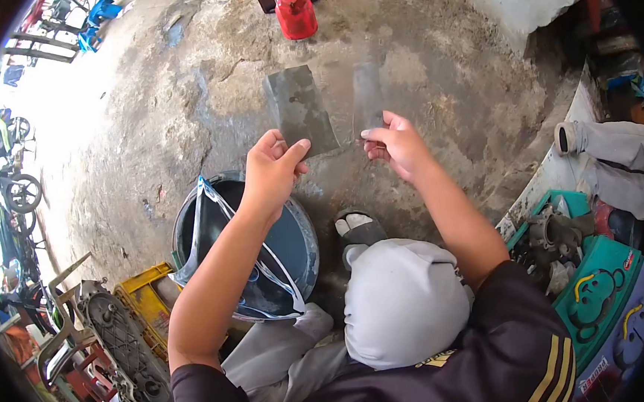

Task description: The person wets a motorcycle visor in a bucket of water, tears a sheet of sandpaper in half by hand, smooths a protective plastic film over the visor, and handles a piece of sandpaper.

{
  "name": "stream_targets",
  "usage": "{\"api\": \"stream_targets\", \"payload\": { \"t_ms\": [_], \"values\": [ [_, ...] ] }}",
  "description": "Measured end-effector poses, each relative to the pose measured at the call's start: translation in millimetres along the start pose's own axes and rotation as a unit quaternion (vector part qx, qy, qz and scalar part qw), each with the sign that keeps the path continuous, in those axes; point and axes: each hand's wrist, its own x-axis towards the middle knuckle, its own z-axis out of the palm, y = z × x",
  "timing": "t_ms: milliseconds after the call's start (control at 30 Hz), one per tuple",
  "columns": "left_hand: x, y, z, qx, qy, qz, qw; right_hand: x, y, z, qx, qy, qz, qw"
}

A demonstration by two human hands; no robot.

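Between thumb and fingers, my left hand (273,171) pinches a dark grey sheet of sandpaper (302,113) with uneven damp-looking patches. My right hand (399,147) is closed on the lower end of a narrower grey strip (367,93), smeared by motion; it looks like sandpaper too. A gap separates the two pieces, and both stand up above the concrete floor. Below my left forearm sits a dark round tub (311,250) with bluish-grey contents. A thin white and blue plastic panel (212,194) leans across the tub, partly hidden by my arm.
A red plastic part (296,16) lies on the stained floor (232,95) ahead. To the left are a yellow crate (145,288), a metal engine casing (123,342) and parked motorcycles (19,192). At right, green boxes (597,286) hold metal parts (552,230).
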Motion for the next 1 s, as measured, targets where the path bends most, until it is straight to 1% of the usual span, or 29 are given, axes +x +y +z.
{"api": "stream_targets", "payload": {
  "t_ms": [67,133,167,233,267,333,400,467,500,567,667,800,867,933,1000],
  "values": [
    [9.4,-1.0,1.2,0.0,0.012,-0.008,1.0,27.4,6.4,-11.8,0.004,0.012,0.02,1.0],
    [19.1,-3.5,1.2,0.007,0.006,-0.007,1.0,67.6,14.2,-32.7,0.078,0.005,0.044,0.996],
    [20.9,-5.6,0.9,0.013,0.003,-0.004,1.0,86.8,11.0,-36.4,0.079,0.006,0.047,0.996],
    [21.3,-12.1,1.9,-0.002,0.001,0.002,1.0,123.5,2.4,-38.4,0.021,0.096,0.032,0.995],
    [23.2,-12.8,3.1,-0.016,-0.005,0.012,1.0,140.4,10.0,-45.4,0.023,0.096,0.029,0.995],
    [24.0,-13.6,7.0,-0.014,-0.001,0.006,1.0,175.0,40.9,-67.5,-0.018,0.185,0.044,0.982],
    [19.6,-16.9,9.4,-0.016,0.006,-0.009,1.0,176.1,71.4,-67.0,-0.023,0.194,0.032,0.98],
    [16.9,-17.1,11.0,-0.003,0.003,-0.01,1.0,160.4,95.3,-61.8,-0.017,0.141,0.079,0.987],
    [16.0,-18.3,11.4,-0.003,0.003,-0.01,1.0,150.3,103.6,-58.4,-0.017,0.141,0.08,0.987],
    [16.1,-19.1,11.5,0.002,0.009,-0.021,1.0,131.8,117.3,-50.3,-0.015,0.102,0.123,0.987],
    [17.4,-26.9,8.6,-0.016,0.002,-0.022,1.0,97.5,107.4,-26.8,-0.012,0.07,0.131,0.989],
    [11.3,-23.8,11.7,-0.026,0.006,-0.011,1.0,73.2,86.0,-1.0,0.027,0.017,0.1,0.995],
    [5.7,-23.3,10.3,-0.026,0.013,-0.003,1.0,61.7,68.0,13.5,0.028,-0.004,0.091,0.995],
    [-0.5,-22.3,7.3,-0.036,0.016,0.003,0.999,45.2,46.4,29.8,0.024,-0.033,0.054,0.998],
    [-9.5,-21.0,7.4,-0.045,0.014,0.013,0.999,30.5,31.6,42.3,0.009,-0.048,0.041,0.998]
  ]
}}
